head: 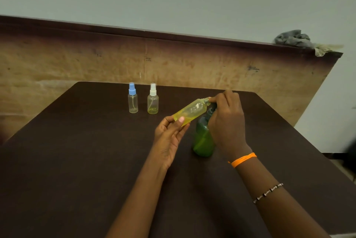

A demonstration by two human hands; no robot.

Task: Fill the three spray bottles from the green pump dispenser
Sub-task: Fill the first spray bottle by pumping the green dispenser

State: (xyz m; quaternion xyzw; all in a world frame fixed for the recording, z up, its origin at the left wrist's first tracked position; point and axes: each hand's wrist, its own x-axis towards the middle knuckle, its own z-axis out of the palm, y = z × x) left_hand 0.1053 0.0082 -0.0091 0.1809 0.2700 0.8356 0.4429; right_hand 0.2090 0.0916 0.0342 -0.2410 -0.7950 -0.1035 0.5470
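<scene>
My left hand [169,133] grips the base of a yellowish spray bottle [191,111] with no cap, tilted with its open neck up to the right. That neck meets the pump head of the green pump dispenser [203,139], which stands upright on the dark table [77,160]. My right hand [227,122] wraps over the pump head and hides most of it. Two more spray bottles stand upright at the back: one with a blue cap [133,98], one with a white cap [153,99] and a little yellowish liquid at the bottom.
A worn wooden board [77,62] rises behind the table. A grey rag [296,40] lies on its top edge at the right. The table's right edge runs diagonally toward the floor [344,168].
</scene>
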